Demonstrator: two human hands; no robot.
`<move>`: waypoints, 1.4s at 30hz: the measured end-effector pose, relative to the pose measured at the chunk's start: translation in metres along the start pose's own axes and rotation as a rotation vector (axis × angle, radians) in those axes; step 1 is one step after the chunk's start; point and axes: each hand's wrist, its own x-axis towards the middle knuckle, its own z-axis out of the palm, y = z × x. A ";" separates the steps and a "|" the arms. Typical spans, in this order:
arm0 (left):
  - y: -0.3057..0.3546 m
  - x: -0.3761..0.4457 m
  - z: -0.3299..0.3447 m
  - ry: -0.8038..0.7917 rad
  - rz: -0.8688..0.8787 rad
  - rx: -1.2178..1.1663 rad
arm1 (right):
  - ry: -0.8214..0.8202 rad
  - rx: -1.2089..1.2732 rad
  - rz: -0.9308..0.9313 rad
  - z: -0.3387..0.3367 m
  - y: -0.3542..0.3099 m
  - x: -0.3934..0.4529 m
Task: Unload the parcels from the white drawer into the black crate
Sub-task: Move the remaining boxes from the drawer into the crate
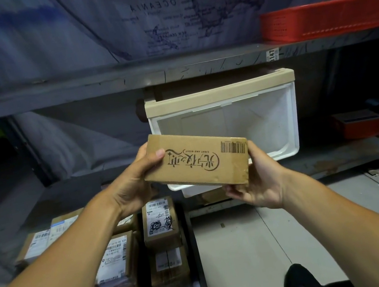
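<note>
Up in front of the white drawer (278,113), a brown box (196,161) is held by both hands. On one end, the left hand (131,185) grips it with the thumb on top. At the other end, the right hand (260,181) grips it from below. Down low on the left, the black crate (189,223) holds many parcels (161,225). Higher up, a red basket (328,18) sits on the shelf (98,82).
</note>
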 end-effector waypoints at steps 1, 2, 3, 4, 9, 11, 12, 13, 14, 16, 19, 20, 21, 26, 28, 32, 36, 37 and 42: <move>-0.001 0.000 0.002 0.018 0.003 0.022 | -0.010 -0.035 0.009 -0.001 0.000 0.001; -0.001 -0.001 0.004 0.045 -0.001 0.049 | -0.020 -0.080 0.012 -0.003 0.001 0.002; -0.002 0.000 0.005 0.075 -0.011 0.063 | -0.024 -0.132 0.010 -0.004 0.001 0.003; -0.002 0.000 0.006 0.110 -0.030 0.058 | -0.021 -0.180 -0.002 -0.005 0.001 0.003; 0.007 -0.002 0.007 0.201 -0.154 -0.099 | -0.084 -0.267 -0.272 0.002 -0.001 -0.002; 0.010 -0.003 0.009 0.205 -0.190 -0.123 | -0.119 -0.264 -0.344 0.005 -0.002 -0.005; 0.011 -0.004 0.010 0.207 -0.210 -0.117 | -0.129 -0.258 -0.345 0.005 -0.002 -0.006; 0.011 -0.005 0.010 0.206 -0.233 -0.107 | -0.138 -0.251 -0.326 0.004 -0.002 -0.005; 0.010 -0.006 0.010 0.203 -0.257 -0.093 | -0.140 -0.243 -0.301 0.004 -0.002 -0.006; 0.007 -0.006 0.008 0.193 -0.284 -0.076 | -0.109 -0.233 -0.244 0.006 -0.002 -0.008; 0.005 -0.009 0.010 0.110 -0.236 -0.104 | -0.037 -0.196 -0.185 0.009 -0.003 -0.009; 0.005 -0.010 0.011 0.075 -0.204 -0.105 | -0.018 -0.175 -0.174 0.008 -0.003 -0.008; 0.005 -0.011 0.013 0.053 -0.169 -0.088 | 0.001 -0.157 -0.161 0.008 -0.004 -0.008; -0.003 -0.010 0.010 0.095 -0.053 0.201 | 0.027 -0.118 -0.095 0.003 -0.007 -0.010; -0.006 -0.008 0.011 0.175 0.019 0.309 | 0.022 -0.115 -0.085 0.002 -0.007 -0.011; -0.009 -0.007 0.012 0.259 0.076 0.349 | 0.015 -0.165 -0.091 0.000 -0.007 -0.009; -0.006 -0.006 0.017 0.316 0.036 0.297 | 0.011 -0.285 -0.142 0.002 -0.007 -0.012; -0.005 -0.005 0.018 0.328 0.018 0.257 | 0.007 -0.309 -0.171 0.004 -0.006 -0.012; -0.001 -0.001 0.023 0.357 -0.105 0.159 | 0.078 -0.345 -0.379 0.012 -0.002 -0.002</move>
